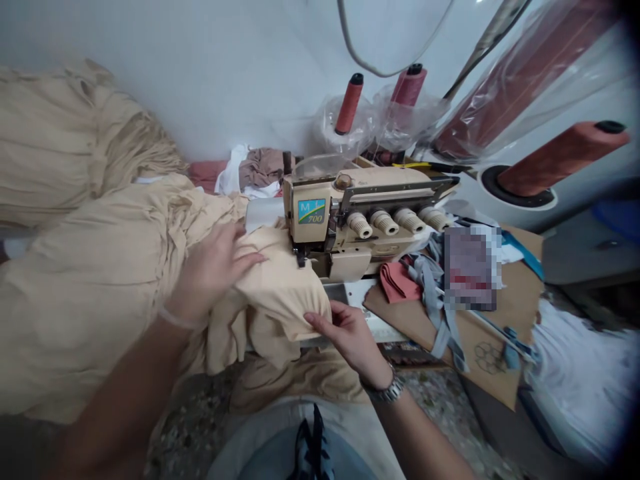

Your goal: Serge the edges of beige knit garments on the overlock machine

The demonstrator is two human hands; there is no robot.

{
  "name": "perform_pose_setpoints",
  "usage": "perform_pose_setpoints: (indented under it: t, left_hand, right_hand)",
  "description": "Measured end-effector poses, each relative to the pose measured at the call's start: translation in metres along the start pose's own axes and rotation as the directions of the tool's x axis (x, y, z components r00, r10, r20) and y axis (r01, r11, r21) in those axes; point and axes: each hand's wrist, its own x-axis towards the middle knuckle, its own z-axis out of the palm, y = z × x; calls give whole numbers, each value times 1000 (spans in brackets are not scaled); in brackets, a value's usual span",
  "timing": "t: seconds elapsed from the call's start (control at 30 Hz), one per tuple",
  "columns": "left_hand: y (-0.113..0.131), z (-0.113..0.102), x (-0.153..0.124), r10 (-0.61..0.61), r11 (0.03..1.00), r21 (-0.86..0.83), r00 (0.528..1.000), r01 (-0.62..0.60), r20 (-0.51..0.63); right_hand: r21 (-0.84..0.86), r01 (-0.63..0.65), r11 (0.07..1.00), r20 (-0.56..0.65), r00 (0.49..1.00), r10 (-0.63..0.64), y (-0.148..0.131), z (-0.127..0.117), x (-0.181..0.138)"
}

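Observation:
A cream-beige sewing machine [309, 233] with a row of tension dials stands in front of me. Beige fabric [280, 280] lies under its presser foot [300, 259] and drapes over the front edge. My right hand [350, 333] pinches the fabric's edge between thumb and fingers, just right of and below the foot. To the left, my left hand [213, 270] is slightly blurred; its thumb and fingers are apart over the same cloth, close to or touching it.
Large heaps of beige fabric [85, 287] fill the left side. Red and pink thread cones [349, 107] stand behind the machine, an orange cone [560, 160] at right. Cardboard [505, 373] with grey strips and a folded coral cloth [400, 283] lies right; white cloth [590, 380] beyond.

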Motion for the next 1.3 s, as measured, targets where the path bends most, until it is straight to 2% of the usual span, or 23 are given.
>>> perform_pose_setpoints:
  t: [0.03, 0.07, 0.1, 0.17, 0.23, 0.33, 0.43, 0.57, 0.73, 0.83, 0.9, 0.97, 1.0, 1.07, 1.1, 1.17, 1.23, 1.3]
  left_hand:
    - [8, 5, -7, 112, 994, 28, 986, -110, -122]
    - [16, 11, -17, 224, 975, 55, 955, -217, -196]
    - [25, 17, -28, 337, 942, 63, 922, -331, -192]
    - [38, 30, -48, 424, 904, 92, 903, -417, -73]
    - [40, 38, -55, 410, 908, 97, 912, -407, -5]
    - [27, 40, -47, 406, 914, 0, 914, -406, 8]
    - [12, 34, -33, 479, 874, -123, 875, -469, 69]
    - [7, 31, -26, 546, 832, -204, 827, -516, 134]
    - [2, 34, -14, 541, 829, -262, 828, -495, 146]
    - [-4, 32, 3, 512, 841, -288, 844, -457, 157]
    - [-9, 32, 15, 496, 851, -285, 854, -441, 157]
    - [-13, 33, 25, 481, 860, -266, 866, -436, 138]
    - [-14, 33, 29, 474, 866, -249, 871, -434, 129]
    - [-15, 33, 33, 457, 881, -203, 881, -428, 123]
    - [-15, 31, 32, 432, 897, -161, 893, -412, 124]
    - [-13, 24, 23, 352, 936, -32, 927, -351, 133]
    - [-9, 15, 3, 270, 956, 80, 953, -282, 138]
    - [-4, 7, -22, 209, 969, 97, 965, -225, 156]
  right_hand:
    - [7, -5, 1000, -8, 1000, 5, 1, 0, 0]
    - [17, -12, 1000, -8, 1000, 12, 1, -1, 1]
    - [30, -16, 999, -6, 1000, 17, 2, -2, 1]
    - [59, -16, 998, 0, 1000, 16, 2, -3, 3]
    - [91, -5, 996, -3, 1000, 6, 1, -3, 5]
    - [112, 11, 994, -24, 1000, -8, 0, 2, 10]
    - [134, 8, 991, -41, 999, -2, -2, 7, 13]
    - [146, 25, 989, -59, 998, -16, -4, 9, 13]
    - [38, 126, 991, -112, 986, -122, -7, 6, 22]
    - [-72, 230, 971, -144, 961, -238, 1, 16, 24]
    - [-230, 276, 933, -47, 955, -294, 13, 36, 19]
    - [-421, 344, 839, 168, 939, -300, 25, 67, 10]
    - [-485, 413, 771, 317, 904, -285, 29, 85, 6]
    - [-504, 636, 584, 599, 745, -294, 34, 123, -1]
    - [-484, 716, 503, 689, 666, -285, 33, 139, -3]
    - [-470, 786, 402, 766, 590, -257, 30, 159, -6]
    - [-441, 820, 364, 835, 523, -168, 27, 155, -9]
    - [-374, 843, 385, 912, 411, -13, 27, 131, -11]
